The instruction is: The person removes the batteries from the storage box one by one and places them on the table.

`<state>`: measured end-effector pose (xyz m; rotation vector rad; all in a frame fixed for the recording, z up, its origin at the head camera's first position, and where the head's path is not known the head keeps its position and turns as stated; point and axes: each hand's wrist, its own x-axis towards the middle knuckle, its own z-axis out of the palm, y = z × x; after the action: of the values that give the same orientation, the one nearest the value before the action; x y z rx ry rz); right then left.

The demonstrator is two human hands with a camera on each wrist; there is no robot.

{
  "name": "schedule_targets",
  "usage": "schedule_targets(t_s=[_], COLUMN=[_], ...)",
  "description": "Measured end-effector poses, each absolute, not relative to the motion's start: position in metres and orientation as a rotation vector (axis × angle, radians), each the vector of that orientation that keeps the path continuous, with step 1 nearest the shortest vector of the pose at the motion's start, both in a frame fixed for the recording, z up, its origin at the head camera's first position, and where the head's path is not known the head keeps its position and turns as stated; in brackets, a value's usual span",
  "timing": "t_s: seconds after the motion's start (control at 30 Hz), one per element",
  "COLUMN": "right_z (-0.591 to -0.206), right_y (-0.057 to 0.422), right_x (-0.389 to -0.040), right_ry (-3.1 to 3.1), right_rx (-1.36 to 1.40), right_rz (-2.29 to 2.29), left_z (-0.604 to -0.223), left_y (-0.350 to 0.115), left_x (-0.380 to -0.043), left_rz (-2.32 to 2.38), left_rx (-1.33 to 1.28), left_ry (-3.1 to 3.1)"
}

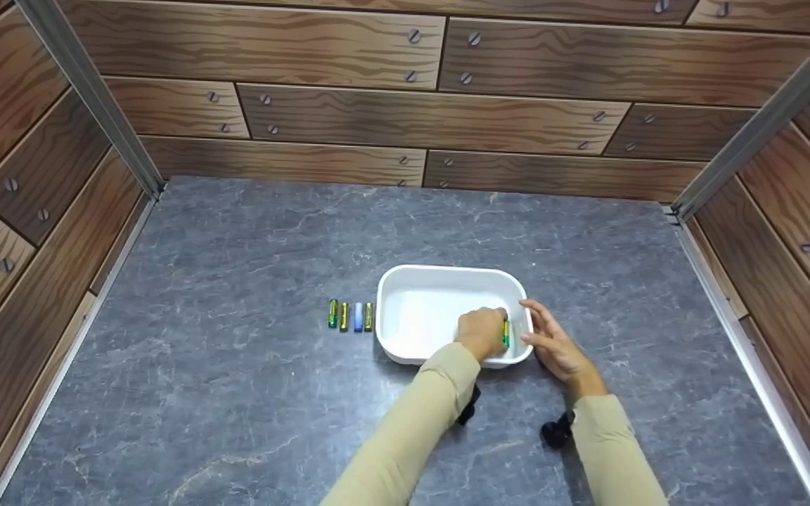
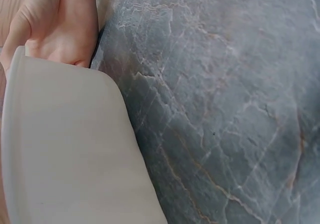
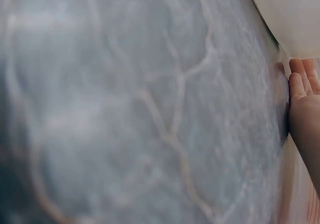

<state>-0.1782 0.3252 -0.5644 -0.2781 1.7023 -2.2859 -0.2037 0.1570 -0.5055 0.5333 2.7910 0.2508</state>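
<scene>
A white rectangular plastic tub [image 1: 440,268] with rounded corners stands on the grey marbled table. My left hand [image 1: 481,332] reaches down inside it near its right end, fingers curled at a green and yellow battery [image 1: 506,333] by the right wall. In the left wrist view, the tub's outer wall [image 2: 75,134] hides the fingertips of the left hand [image 2: 67,26]. At the tub's right side, my right hand [image 1: 561,351] touches the rim with extended fingertips. The right wrist view shows the right hand's fingers [image 3: 297,86] straight, close against the outer wall.
Left of the tub, several batteries lie side by side in a row: green and yellow ones [image 1: 333,313] and a blue one [image 1: 358,317]. Wood-patterned panels [image 1: 349,112] enclose the table at the back and sides, with metal posts [image 1: 95,98] in the corners.
</scene>
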Motion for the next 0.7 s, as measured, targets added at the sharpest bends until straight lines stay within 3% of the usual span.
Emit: schedule_targets(t_s=[0.7], right_z=[-0.564], right_y=[0.323], right_x=[-0.179], right_ry=[1.716], right_rx=[-0.254], right_rz=[-2.29], left_z=[-0.486], left_y=[0.15], left_x=[-0.222], left_rz=[0.243], left_rx=[0.543], left_ry=[2.752])
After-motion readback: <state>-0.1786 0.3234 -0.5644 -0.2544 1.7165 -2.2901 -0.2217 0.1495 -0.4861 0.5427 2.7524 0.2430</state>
